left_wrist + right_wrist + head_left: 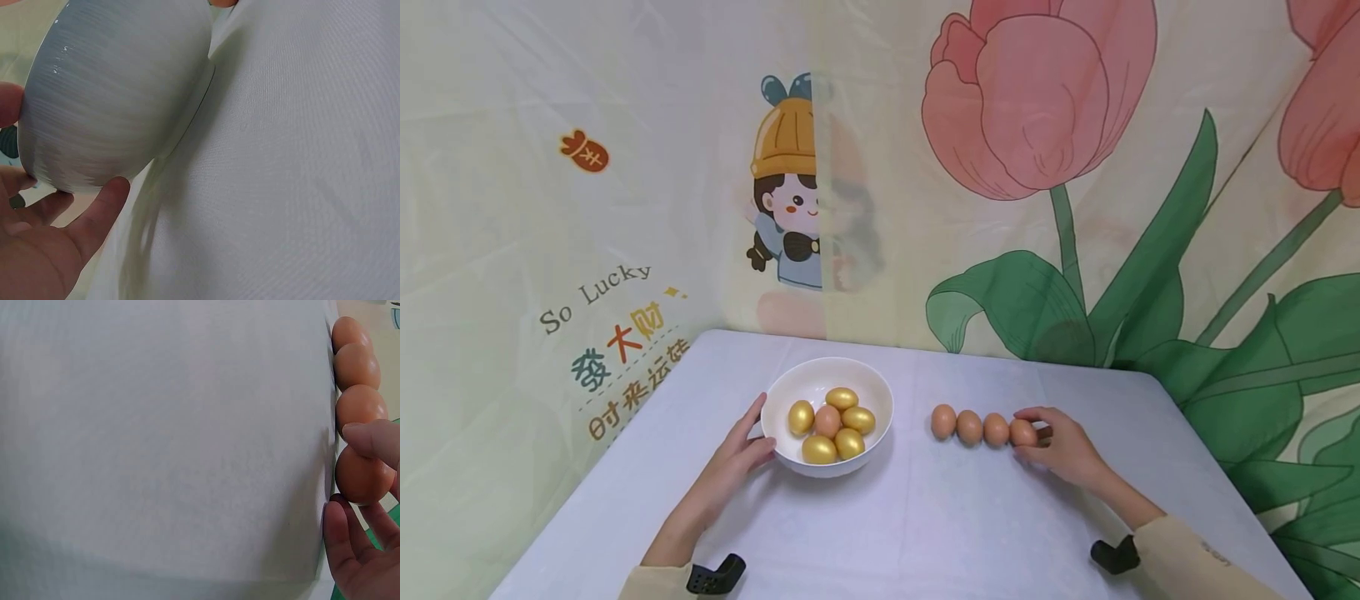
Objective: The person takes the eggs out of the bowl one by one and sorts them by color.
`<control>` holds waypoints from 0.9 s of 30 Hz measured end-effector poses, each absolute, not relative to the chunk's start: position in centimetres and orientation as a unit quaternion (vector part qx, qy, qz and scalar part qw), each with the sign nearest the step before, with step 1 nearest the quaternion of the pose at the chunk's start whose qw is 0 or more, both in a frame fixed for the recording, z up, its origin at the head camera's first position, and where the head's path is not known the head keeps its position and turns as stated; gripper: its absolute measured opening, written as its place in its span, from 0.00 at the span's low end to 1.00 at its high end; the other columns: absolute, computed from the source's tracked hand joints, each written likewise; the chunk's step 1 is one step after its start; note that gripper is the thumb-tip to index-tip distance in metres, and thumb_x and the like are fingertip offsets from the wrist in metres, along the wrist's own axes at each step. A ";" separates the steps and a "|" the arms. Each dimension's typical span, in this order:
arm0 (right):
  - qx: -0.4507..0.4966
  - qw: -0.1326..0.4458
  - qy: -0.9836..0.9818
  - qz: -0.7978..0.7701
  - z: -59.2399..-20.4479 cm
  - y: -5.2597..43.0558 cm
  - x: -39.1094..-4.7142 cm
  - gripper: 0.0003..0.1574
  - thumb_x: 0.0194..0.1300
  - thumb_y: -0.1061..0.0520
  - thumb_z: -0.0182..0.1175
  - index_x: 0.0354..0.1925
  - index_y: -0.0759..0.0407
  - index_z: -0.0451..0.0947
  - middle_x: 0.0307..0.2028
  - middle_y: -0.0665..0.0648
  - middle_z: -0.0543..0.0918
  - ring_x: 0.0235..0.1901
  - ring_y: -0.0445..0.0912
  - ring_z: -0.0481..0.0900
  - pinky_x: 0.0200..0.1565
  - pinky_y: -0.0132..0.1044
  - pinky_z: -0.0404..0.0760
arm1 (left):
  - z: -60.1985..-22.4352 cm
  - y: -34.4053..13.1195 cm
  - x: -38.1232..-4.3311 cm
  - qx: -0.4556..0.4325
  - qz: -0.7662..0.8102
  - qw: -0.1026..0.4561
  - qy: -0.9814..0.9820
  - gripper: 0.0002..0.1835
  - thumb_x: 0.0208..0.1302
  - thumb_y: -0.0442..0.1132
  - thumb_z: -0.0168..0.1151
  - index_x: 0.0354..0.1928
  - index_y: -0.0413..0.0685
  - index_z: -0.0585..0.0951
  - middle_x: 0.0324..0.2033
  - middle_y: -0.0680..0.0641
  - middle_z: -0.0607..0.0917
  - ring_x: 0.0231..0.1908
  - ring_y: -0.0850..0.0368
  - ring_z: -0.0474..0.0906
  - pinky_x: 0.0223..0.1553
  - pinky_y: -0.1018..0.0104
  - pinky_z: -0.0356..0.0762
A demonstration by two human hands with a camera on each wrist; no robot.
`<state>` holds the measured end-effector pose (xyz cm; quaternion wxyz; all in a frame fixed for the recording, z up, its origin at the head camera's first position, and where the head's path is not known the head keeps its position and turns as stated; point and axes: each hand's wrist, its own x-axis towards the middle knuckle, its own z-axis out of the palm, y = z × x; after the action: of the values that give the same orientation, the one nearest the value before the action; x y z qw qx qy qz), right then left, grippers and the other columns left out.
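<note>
While the left hand (733, 462), half-curled, grips the bowl (801, 383), the right hand (1066, 448) pinches 1 egg (1022, 432); I'd next lift gently.

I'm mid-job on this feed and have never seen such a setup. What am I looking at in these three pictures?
There is no robot here: a person works with two bare hands. The large picture comes from a camera on the person's head, looking forward and down. The other two come from cameras on the left and right wrists, each close to its hand's work.

On the white table are a white bowl and, to its right, a row of four brown eggs. The bowl contains five gold eggs around one brown egg. The left hand holds the bowl's side; the right hand grips the end egg of the row.
</note>
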<state>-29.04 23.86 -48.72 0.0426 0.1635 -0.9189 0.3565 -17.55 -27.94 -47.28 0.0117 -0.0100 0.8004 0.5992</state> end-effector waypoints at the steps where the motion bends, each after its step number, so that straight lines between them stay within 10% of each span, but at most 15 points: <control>1: 0.161 0.042 -0.920 0.355 -48.7 23.7 -29.0 0.36 0.58 0.60 0.81 0.63 0.62 0.80 0.58 0.64 0.82 0.46 0.52 0.85 0.43 0.35 0.88 | -47.3 -27.9 -17.6 -0.009 0.600 0.011 0.800 0.41 0.82 0.44 0.52 0.87 0.62 0.43 0.86 0.44 0.42 0.78 0.36 0.61 0.73 0.53 0.74; 27: 0.162 0.049 -0.928 0.332 -48.9 23.1 -29.1 0.42 0.56 0.57 0.83 0.66 0.62 0.78 0.58 0.64 0.83 0.47 0.52 0.83 0.44 0.37 0.87 | -47.3 -27.8 -17.5 -0.012 0.599 0.009 0.800 0.42 0.82 0.44 0.52 0.87 0.63 0.43 0.85 0.39 0.45 0.77 0.34 0.63 0.73 0.50 0.74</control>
<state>-29.06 23.07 -48.90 0.0490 0.1624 -0.9280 0.3316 -17.50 -27.84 -47.26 0.0089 -0.0117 0.8004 0.5993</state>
